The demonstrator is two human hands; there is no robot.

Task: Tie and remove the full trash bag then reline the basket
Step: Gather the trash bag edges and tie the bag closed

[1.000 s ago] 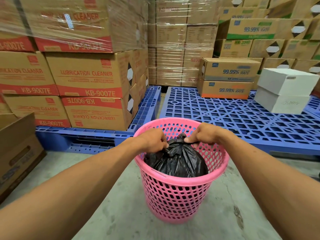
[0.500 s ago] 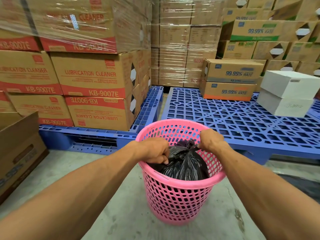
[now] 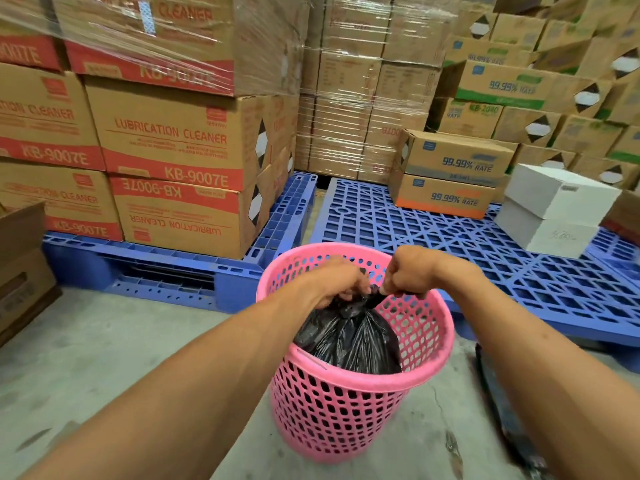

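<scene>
A pink perforated plastic basket (image 3: 349,417) stands on the concrete floor in front of me. Inside it sits a full black trash bag (image 3: 356,336), its top gathered into a twisted neck above the rim. My left hand (image 3: 337,282) grips the gathered plastic on the left of the neck. My right hand (image 3: 410,271) pinches the end of the neck on the right, fingers curled round it. Both hands meet over the middle of the basket.
Blue plastic pallets (image 3: 450,244) lie just behind the basket. Stacked cartons (image 3: 180,150) rise on the left, more cartons and two white boxes (image 3: 557,209) stand at the right. A brown carton (image 3: 24,268) sits at far left. Something dark (image 3: 498,403) lies on the floor under my right forearm.
My hands have drawn closer together at the bag's neck and risen slightly, pulling the plastic up tighter. The view has shifted a little to the left.
</scene>
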